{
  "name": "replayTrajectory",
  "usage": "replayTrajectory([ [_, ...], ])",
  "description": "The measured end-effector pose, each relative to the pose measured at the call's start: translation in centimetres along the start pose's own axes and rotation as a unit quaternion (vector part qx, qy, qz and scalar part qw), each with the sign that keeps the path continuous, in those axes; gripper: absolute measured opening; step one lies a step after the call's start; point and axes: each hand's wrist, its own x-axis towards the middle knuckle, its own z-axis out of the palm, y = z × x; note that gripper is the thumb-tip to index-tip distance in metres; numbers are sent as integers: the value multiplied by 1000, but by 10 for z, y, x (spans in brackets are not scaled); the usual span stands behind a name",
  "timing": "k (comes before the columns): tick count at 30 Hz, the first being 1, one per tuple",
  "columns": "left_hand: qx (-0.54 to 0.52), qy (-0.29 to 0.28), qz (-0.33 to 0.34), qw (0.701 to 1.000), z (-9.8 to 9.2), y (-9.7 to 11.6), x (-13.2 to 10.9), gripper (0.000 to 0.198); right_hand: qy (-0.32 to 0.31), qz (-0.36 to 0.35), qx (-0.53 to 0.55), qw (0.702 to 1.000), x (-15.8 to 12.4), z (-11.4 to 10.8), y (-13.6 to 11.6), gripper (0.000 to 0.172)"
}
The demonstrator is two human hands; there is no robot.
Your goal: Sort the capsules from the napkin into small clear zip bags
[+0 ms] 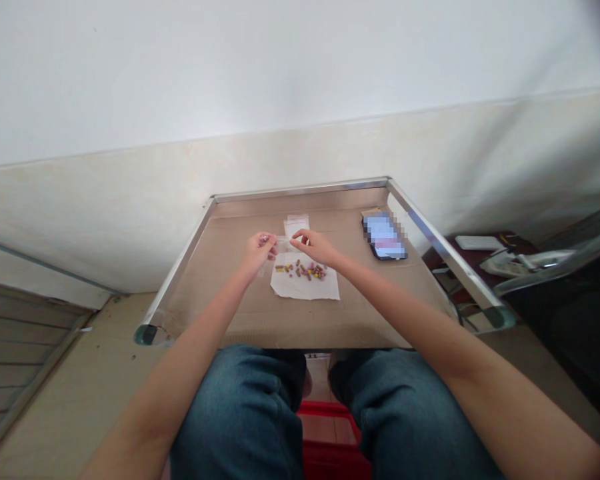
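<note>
Both my hands hover over a sheet of white paper (304, 283) on a cardboard-covered table top. My left hand (258, 253) and my right hand (314, 246) pinch the edges of a small clear plastic bag (279, 248), which is hard to see against the paper. Several yellow, brown and pink capsules (301, 270) lie in a loose row on the paper, just below my fingers. Another piece of clear plastic with a red-marked top (297, 225) lies just beyond my hands; I cannot tell whether it belongs to the same bag.
A phone (384, 235) with a pixelated screen lies at the far right of the cardboard (240, 313). A metal rim (300, 190) frames the table. My jeans-covered knees (240, 413) sit below its front edge, above a red crate (330, 433). White items lie low on the right.
</note>
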Motion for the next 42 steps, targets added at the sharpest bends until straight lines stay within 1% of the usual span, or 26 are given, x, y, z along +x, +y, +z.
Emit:
replayTrajectory([
  [2, 7, 26, -23, 999, -10, -7, 0, 28, 32, 39, -80, 996, 1, 2, 8, 35],
  [4, 11, 42, -44, 998, -19, -11, 0, 27, 53, 76, -133, 987, 5, 3, 16, 34],
  [8, 20, 70, -85, 994, -32, -15, -1, 32, 54, 136, -173, 974, 16, 4, 27, 36],
  [10, 32, 80, -89, 992, -35, -16, -1, 37, 52, 155, -182, 970, 20, 5, 31, 39],
  [14, 69, 94, -66, 991, -40, -23, 4, 40, 34, 200, -186, 961, 27, 9, 35, 39],
  [18, 129, 95, -24, 987, -43, -34, 14, 37, 18, 238, -178, 955, 30, 13, 36, 36],
  [22, 231, 117, 34, 965, -45, -46, 25, 31, 26, 247, -159, 955, 30, 15, 38, 30],
  [24, 271, 114, 57, 954, -47, -49, 29, 30, 31, 248, -141, 958, 30, 15, 38, 27],
  [26, 296, 120, 90, 943, -48, -51, 32, 33, 41, 246, -129, 960, 30, 14, 39, 24],
  [28, 312, 144, 136, 929, -48, -51, 33, 37, 57, 239, -116, 962, 31, 12, 40, 22],
  [30, 319, 167, 169, 918, -47, -47, 32, 38, 70, 215, -91, 970, 31, 9, 41, 19],
  [31, 317, 170, 173, 917, -46, -45, 31, 35, 72, 196, -73, 975, 31, 8, 41, 18],
  [33, 301, 160, 166, 925, -40, -38, 28, 31, 70, 144, -30, 987, 31, 5, 40, 16],
  [35, 273, 127, 155, 941, -31, -30, 24, 30, 61, 90, 18, 994, 29, 2, 38, 13],
  [38, 246, 39, 145, 958, -14, -18, 18, 32, 46, 16, 86, 995, 25, 1, 33, 13],
  [40, 244, -8, 142, 959, -4, -12, 15, 33, 43, -15, 124, 991, 22, 2, 30, 13],
  [42, 233, -47, 143, 961, 3, -8, 14, 32, 50, -29, 156, 986, 20, 3, 27, 13],
])
